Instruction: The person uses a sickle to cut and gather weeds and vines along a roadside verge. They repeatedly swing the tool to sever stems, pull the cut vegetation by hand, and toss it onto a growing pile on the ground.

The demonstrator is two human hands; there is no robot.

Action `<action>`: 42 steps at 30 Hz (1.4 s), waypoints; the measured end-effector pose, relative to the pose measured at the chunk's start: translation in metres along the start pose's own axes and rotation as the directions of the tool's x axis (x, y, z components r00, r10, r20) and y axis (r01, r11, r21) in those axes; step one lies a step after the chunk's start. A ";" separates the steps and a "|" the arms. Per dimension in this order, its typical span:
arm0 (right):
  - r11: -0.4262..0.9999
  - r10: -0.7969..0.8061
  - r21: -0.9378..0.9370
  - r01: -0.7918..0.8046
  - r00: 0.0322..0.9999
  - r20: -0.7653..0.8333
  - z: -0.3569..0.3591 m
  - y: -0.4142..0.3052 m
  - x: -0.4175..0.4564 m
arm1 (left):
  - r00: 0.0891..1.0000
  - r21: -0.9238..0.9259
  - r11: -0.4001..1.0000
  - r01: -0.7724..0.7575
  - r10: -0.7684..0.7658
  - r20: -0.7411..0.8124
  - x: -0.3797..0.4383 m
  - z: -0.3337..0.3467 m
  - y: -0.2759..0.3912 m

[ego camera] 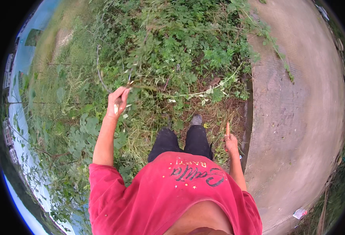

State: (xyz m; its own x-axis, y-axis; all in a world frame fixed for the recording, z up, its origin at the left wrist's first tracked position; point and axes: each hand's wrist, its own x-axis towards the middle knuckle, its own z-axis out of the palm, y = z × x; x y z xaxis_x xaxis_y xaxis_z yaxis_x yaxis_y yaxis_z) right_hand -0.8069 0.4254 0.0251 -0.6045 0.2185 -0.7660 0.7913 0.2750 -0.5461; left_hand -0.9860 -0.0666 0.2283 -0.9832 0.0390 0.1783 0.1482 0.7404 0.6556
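My left hand is raised among the weeds and closed around woody plant stems. A pale cut end shows below the thumb side of the fist. From that fist, thin bent stems reach up into blurred leaves. Low at my other side, beside the concrete edge, my right hand grips a slim orange tool. The tool's upper part points away from me; its kind and its working end cannot be made out. A pale leafy stem lies across the growth in front of my feet.
Dense green weeds and vines stand ahead and to the left. A raised concrete strip runs along the right, its edge close to my right hand. Dry grass lies around my shoes. White litter rests on the concrete.
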 end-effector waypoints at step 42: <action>0.829 0.245 0.557 -0.042 0.923 -0.296 0.097 -0.055 -0.036 | 0.936 -0.084 0.942 0.325 -0.308 0.170 -0.097 -0.015 -0.318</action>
State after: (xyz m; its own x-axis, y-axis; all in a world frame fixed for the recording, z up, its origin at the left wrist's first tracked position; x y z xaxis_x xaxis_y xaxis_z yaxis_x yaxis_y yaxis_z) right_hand -0.8200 0.3118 0.0496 -0.3910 0.5460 -0.7410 0.7324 -0.3029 -0.6098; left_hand -0.9358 -0.3161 0.0134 -0.9841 -0.0776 -0.1596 -0.1711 0.6538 0.7371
